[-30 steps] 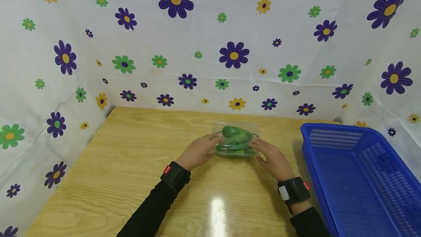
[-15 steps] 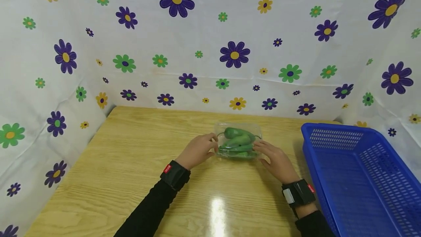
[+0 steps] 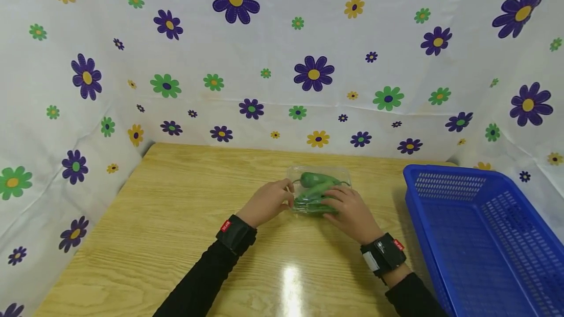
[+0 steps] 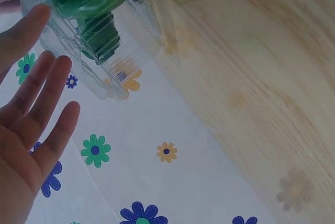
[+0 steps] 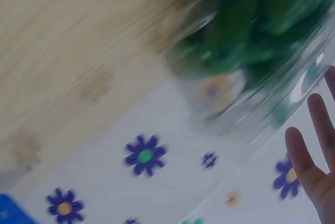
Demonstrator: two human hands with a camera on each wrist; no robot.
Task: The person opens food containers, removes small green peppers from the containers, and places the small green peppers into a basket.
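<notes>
1. Clear plastic forms the clamshell box (image 3: 318, 190), which sits on the desk (image 3: 185, 219) near its far middle, with several green peppers (image 3: 318, 179) packed inside it.
2. Your left hand (image 3: 266, 203) is at the box's left side. The left wrist view shows its fingers (image 4: 31, 114) straight and spread, with one fingertip against the box (image 4: 89, 30) wall; this grip is apart and clamps nothing.
3. Your right hand (image 3: 348, 212) lies over the box's near right part, fingers reaching across the lid. The right wrist view is blurred; it shows straight fingers (image 5: 314, 166) beside the box (image 5: 256, 62). This grip also reads as apart, resting on the box rather than curled round it.
4. Both wrists carry black bands, the left band (image 3: 235, 234) with a red tab, the right band (image 3: 382, 254) with a red tab and a white patch. Both sleeves are black.
5. To your right, a blue plastic basket (image 3: 440, 194) with perforated walls stands on the desk, apart from the box.
6. Light wood grain covers the desk, with a bright glare spot near the front edge.
7. White sheeting (image 3: 282, 62) printed with purple, green and yellow flowers encloses the desk at the back and on both sides.
</notes>
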